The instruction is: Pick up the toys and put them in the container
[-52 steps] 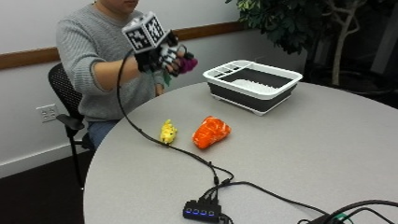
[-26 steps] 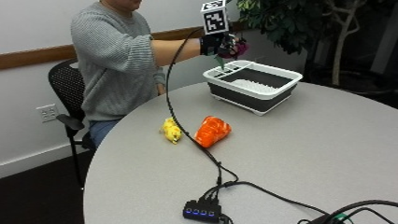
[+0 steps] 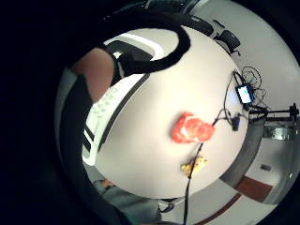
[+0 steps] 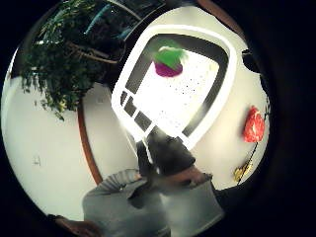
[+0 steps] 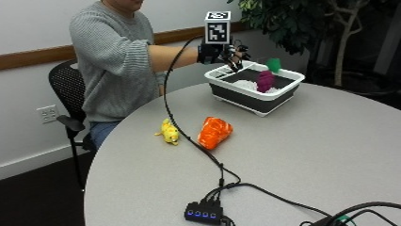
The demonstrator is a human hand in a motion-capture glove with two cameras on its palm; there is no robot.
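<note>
So the gloved right hand [image 5: 224, 52] has swung from near the person's chest over to the white container [image 5: 277, 97] in the last second, and now it hangs above the near corner with the fingers spread and nothing in them. The purple and green toy [image 5: 267, 77] that it was carrying a moment ago is out of the hand and down in the container; the thumb side palm view shows it [image 4: 168, 62] against the white floor, though whether it has fully settled I can't tell. That's one toy done, I'd say. Two are left out on the round table [image 5: 325, 155]: the orange toy [image 5: 214, 132] and the little yellow toy [image 5: 169, 131] just beside it, both well apart from the container and close to the black cable. My guess is the orange one goes next.
</note>
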